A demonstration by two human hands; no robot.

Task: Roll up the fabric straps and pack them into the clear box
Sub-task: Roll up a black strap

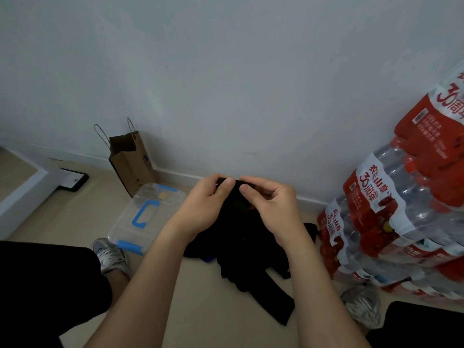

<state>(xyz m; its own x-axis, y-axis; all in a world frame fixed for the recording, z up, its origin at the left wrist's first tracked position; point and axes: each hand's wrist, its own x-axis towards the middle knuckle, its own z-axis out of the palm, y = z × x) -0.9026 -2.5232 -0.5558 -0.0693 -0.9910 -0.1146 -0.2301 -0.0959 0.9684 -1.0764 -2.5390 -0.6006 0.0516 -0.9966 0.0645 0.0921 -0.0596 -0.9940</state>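
A black fabric strap (236, 194) is held up in front of me by its top edge. My left hand (206, 204) pinches that edge from the left, and my right hand (268, 207) pinches it from the right. The strap hangs down between my wrists onto a heap of black straps (251, 257) on the floor, with one strap end trailing toward me. The clear box (148, 214) with a blue handle and blue latches sits on the floor to the left of my left hand, its lid closed.
A brown paper bag (130, 162) stands against the wall behind the box. Stacked packs of water bottles (401, 209) with red labels fill the right side. My shoes (111, 254) rest on the beige floor either side of the heap.
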